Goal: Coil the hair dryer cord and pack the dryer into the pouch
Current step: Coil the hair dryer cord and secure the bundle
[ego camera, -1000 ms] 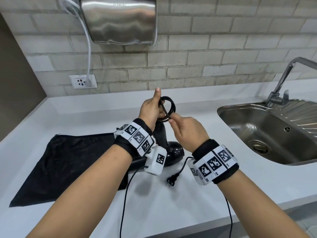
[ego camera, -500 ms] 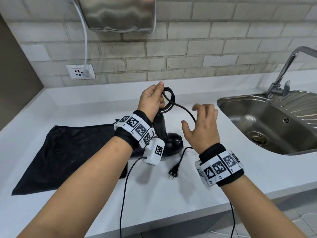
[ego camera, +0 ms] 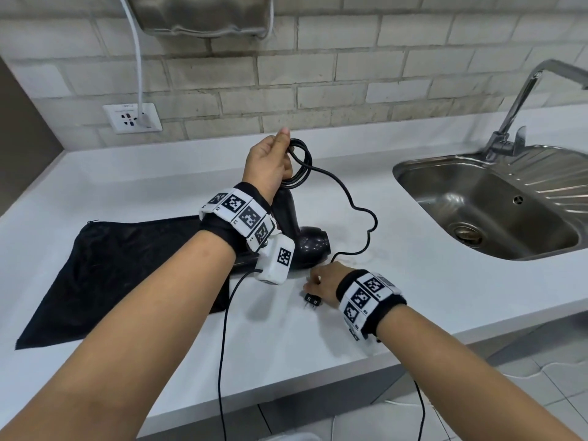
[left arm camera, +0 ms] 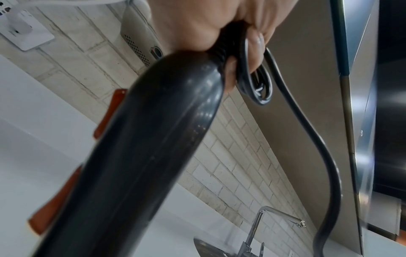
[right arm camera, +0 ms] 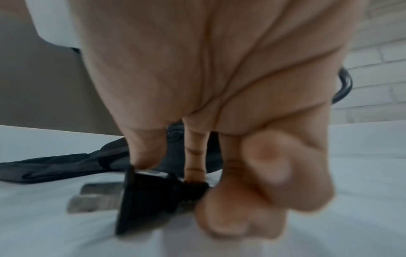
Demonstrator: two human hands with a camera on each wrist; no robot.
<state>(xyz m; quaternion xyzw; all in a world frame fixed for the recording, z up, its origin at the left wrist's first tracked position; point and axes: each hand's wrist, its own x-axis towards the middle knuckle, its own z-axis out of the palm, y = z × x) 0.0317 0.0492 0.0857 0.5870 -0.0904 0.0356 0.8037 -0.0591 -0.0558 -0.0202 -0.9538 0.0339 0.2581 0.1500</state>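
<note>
The black hair dryer point(ego camera: 307, 246) stands on the white counter with its handle point(left arm camera: 153, 156) pointing up. My left hand point(ego camera: 286, 154) grips several coils of the cord point(ego camera: 300, 163) at the handle's top end; the coils point(left arm camera: 257, 87) hang over my fingers point(left arm camera: 255, 41). The loose cord point(ego camera: 366, 218) snakes down the counter to my right hand point(ego camera: 313, 286), which is low on the counter and pinches the plug point(ego camera: 311, 302) at its neck. In the right wrist view the plug point(right arm camera: 149, 196) lies flat, prongs pointing left. The black pouch point(ego camera: 127, 265) lies flat to the left, partly under the dryer.
A steel sink point(ego camera: 413, 173) with a tap point(ego camera: 521, 100) is at the right. On the brick wall are a socket point(ego camera: 132, 117) with a white lead and a steel hand dryer point(ego camera: 203, 14). The counter's front edge point(ego camera: 318, 374) is close to my forearms.
My right hand let go of the cord near the coil, passed through mid-air with spread fingers, and dropped to the plug on the counter. My left hand kept holding the coils.
</note>
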